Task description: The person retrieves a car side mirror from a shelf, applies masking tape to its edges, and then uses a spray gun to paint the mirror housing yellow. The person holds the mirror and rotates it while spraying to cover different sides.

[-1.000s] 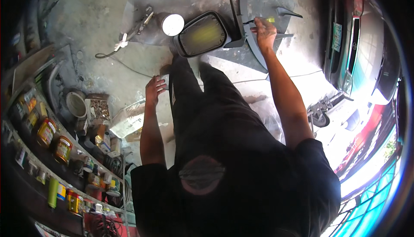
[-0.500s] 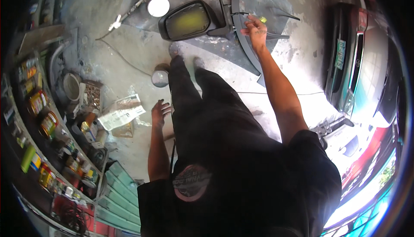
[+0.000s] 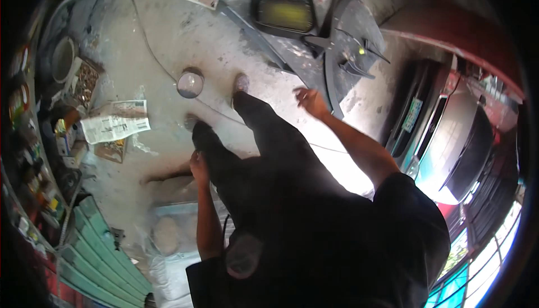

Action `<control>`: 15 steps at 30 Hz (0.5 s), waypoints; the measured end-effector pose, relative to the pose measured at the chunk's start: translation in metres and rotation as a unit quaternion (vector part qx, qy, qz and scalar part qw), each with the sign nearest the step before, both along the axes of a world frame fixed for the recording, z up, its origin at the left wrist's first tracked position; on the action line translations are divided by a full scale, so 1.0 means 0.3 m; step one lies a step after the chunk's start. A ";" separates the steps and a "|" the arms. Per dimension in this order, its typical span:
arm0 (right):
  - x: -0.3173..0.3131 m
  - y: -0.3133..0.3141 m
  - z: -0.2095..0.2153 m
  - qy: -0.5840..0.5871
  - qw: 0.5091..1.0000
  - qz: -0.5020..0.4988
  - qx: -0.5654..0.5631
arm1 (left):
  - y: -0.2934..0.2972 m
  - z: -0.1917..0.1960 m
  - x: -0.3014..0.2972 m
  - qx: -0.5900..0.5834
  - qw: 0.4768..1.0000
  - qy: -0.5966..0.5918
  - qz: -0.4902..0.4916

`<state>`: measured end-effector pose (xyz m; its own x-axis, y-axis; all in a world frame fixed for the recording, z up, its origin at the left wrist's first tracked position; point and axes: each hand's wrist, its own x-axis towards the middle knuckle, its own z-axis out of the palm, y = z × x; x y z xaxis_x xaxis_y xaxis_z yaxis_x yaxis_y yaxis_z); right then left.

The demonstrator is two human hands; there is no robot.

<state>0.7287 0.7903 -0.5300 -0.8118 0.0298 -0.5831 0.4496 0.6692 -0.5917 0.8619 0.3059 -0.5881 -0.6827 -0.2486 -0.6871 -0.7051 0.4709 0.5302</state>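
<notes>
With the hands apart, the right hand [image 3: 310, 101] loosely spread near the grey worktop [image 3: 362, 19] bearing the mirror housing [image 3: 283, 13], the left hand [image 3: 198, 165] farther off, grip untellable, good footing seemed to need care around the cable [image 3: 224, 118] before the worktop.

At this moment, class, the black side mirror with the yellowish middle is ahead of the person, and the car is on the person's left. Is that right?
Not quite: the head view shows the car on the person's right. The black side mirror with the yellowish middle is indeed ahead of the person.
</notes>
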 end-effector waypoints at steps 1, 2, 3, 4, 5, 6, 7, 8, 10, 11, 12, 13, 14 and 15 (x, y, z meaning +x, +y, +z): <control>0.046 -0.058 -0.034 -0.041 0.991 0.098 0.078 | -0.027 -0.066 0.070 -0.020 1.000 0.007 -0.016; 0.089 -0.120 -0.056 -0.046 0.983 0.148 0.097 | -0.029 -0.088 0.118 -0.030 0.999 0.005 -0.039; 0.126 -0.186 -0.076 -0.052 0.972 0.195 0.116 | -0.036 -0.095 0.155 -0.037 0.997 0.003 -0.065; 0.155 -0.247 -0.100 -0.111 0.966 0.205 0.109 | -0.046 -0.113 0.175 -0.042 0.995 0.002 -0.094; 0.180 -0.302 -0.129 -0.171 0.956 0.212 0.105 | -0.044 -0.124 0.175 -0.055 0.991 -0.022 -0.119; 0.186 -0.367 -0.137 -0.190 0.949 0.223 0.117 | -0.042 -0.136 0.193 -0.068 0.986 -0.050 -0.142; 0.200 -0.445 -0.117 -0.214 0.941 0.229 0.129 | -0.082 -0.197 0.240 -0.060 0.989 -0.013 -0.133; 0.230 -0.512 -0.099 -0.207 0.924 0.264 0.184 | -0.107 -0.258 0.283 -0.050 0.992 0.021 -0.116; 0.225 -0.605 -0.089 -0.215 0.907 0.292 0.215 | -0.180 -0.250 0.192 -0.034 0.994 0.011 -0.101; 0.213 -0.628 -0.099 -0.232 0.911 0.283 0.190 | -0.208 -0.269 0.180 -0.014 0.995 0.011 -0.096; 0.244 -0.628 -0.130 -0.195 0.908 0.308 0.204 | -0.232 -0.295 0.178 0.003 0.996 0.012 -0.088; 0.228 -0.647 -0.147 -0.205 0.902 0.315 0.211 | -0.259 -0.325 0.170 0.024 0.997 0.010 -0.078; 0.191 -0.689 -0.144 -0.216 0.896 0.322 0.217 | -0.286 -0.345 0.171 0.043 0.997 0.006 -0.069; 0.163 -0.719 -0.145 -0.230 0.890 0.326 0.222 | -0.316 -0.360 0.171 0.063 0.996 0.001 -0.063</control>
<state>0.7776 0.5745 -0.5736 -0.4198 -0.0507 -0.9062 0.0066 0.9982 -0.0589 0.9133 0.2110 -0.6961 -0.7042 -0.0730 -0.7062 -0.6440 0.4844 0.5921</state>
